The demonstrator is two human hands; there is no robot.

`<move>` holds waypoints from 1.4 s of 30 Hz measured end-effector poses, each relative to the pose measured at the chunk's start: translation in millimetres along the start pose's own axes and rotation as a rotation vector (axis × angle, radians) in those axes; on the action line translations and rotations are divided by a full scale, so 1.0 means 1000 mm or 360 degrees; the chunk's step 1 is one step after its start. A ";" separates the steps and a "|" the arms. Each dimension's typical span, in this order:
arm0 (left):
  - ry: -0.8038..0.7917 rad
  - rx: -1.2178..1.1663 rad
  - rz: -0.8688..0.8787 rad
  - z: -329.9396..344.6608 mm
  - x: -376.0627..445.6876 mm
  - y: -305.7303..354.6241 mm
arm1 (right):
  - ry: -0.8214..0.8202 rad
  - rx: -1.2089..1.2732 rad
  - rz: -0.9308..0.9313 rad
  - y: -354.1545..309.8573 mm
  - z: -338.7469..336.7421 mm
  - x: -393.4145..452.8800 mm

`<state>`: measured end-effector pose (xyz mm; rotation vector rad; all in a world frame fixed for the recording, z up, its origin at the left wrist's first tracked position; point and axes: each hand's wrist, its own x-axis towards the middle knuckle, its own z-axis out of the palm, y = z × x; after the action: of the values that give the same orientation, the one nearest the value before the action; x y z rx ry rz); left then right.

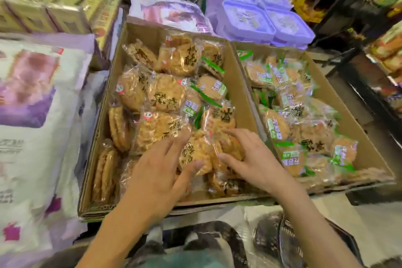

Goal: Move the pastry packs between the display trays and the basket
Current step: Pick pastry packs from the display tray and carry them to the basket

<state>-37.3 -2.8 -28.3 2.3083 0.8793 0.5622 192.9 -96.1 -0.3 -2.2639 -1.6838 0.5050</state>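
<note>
Left hand (158,165) and right hand (250,159) cup a pastry pack (196,154) between spread fingers; light, slippery film, brittle inside; hold its edges.

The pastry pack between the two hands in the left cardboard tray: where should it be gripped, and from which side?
Probably by its two long side edges, from above and the near side. The pastry pack lies tilted on other packs, and the left hand and right hand already flank it.
</note>
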 end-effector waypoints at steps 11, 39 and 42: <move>-0.0109 0.0259 -0.0093 0.003 0.039 -0.004 | -0.0884 -0.0423 -0.0270 0.028 -0.029 0.070; -0.0683 0.0396 0.0235 0.027 0.078 0.031 | 0.0859 0.2188 0.0864 0.011 -0.030 -0.091; -0.0257 0.0087 0.0184 0.020 0.065 0.033 | 0.0754 0.2395 0.0862 0.012 -0.030 -0.096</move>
<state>33.4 15.4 -10.2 2.4273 0.6963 0.3969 191.1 -192.1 32.8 -1.3628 -0.1279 0.8360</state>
